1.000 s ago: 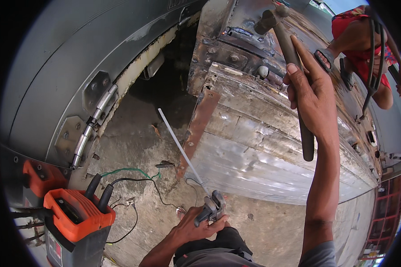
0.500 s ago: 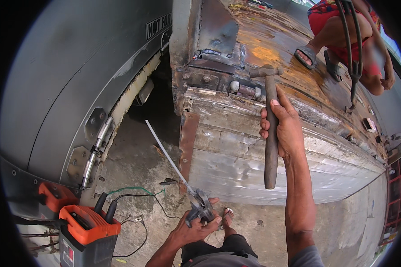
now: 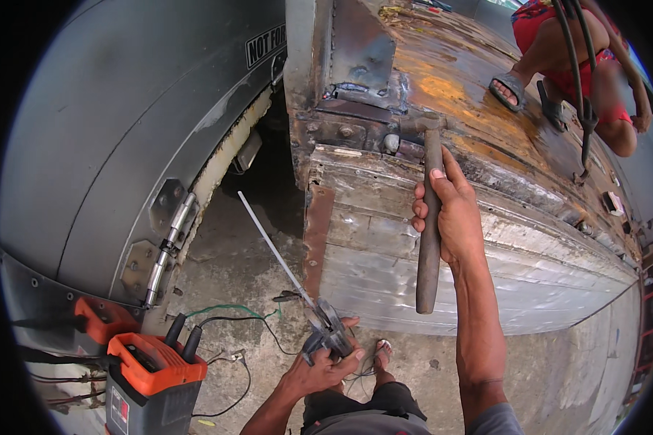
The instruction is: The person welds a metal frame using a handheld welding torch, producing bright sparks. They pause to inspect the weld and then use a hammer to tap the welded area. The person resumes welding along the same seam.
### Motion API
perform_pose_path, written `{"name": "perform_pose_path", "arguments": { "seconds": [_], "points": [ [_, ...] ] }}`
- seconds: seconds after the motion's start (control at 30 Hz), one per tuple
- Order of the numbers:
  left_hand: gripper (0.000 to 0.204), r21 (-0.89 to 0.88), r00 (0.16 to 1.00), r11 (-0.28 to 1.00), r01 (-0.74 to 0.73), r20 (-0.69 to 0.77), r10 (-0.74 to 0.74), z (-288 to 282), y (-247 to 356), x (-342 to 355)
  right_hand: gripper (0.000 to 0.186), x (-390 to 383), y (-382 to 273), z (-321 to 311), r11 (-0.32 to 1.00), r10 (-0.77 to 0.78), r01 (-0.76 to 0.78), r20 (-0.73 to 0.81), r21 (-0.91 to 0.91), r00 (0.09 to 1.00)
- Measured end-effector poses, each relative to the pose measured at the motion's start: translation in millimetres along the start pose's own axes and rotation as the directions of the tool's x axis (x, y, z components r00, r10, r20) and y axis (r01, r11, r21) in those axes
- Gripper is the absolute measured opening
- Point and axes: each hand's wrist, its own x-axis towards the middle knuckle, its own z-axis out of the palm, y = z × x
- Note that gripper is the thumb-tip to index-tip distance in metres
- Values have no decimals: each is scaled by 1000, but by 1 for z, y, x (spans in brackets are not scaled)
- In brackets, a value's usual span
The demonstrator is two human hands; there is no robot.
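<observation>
Hammer (image 3: 427,225) before metal-sided bed (image 3: 370,275): the bed, biggest thing in view, spreads from twelve round to four o'clock, its pale side dented and scuffed, its deck rusty orange toward one; the hammer is in front of that side, just off the middle toward three.
Grey panel (image 3: 116,138): dark and glossy, sweeping from eight to eleven o'clock, with a silver-pinned hinge (image 3: 157,277) on it near nine.
Co-worker (image 3: 551,54): a person in red with grey sandals, legs bent, on the deck at two o'clock.
Welding machine (image 3: 156,362): orange top, dark body, between seven and eight o'clock, two black plugs at its front.
Hammer's lie: handle nearly upright, head toward twelve, butt toward six; whether the head touches the bed's edge I cannot tell.
Right hand (image 3: 455,217): fingers wrapped round the handle, thumb laid on it, forefinger stretched up alongside.
Left hand (image 3: 318,371): at six o'clock, fingers curled round the grey electrode holder (image 3: 328,332).
Welding rod (image 3: 274,246): thin and pale, lower end in the holder, slanting up toward eleven, free tip before the dark gap between panel and bed.
</observation>
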Motion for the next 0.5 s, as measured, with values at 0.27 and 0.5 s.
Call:
{"name": "perform_pose_path", "arguments": {
  "seconds": [0.27, 0.5],
  "points": [
    [18, -22, 996, 996, 92, 25, -91, -5, 0, -2, 63, -15, 1, 7, 984, -71, 68, -13, -165, 997],
    [21, -15, 965, 967, 255, 71, -254, -14, 15, -8, 53, 20, -25, -78, 278, -616, 336, 101, -900, 781]
  ]
}}
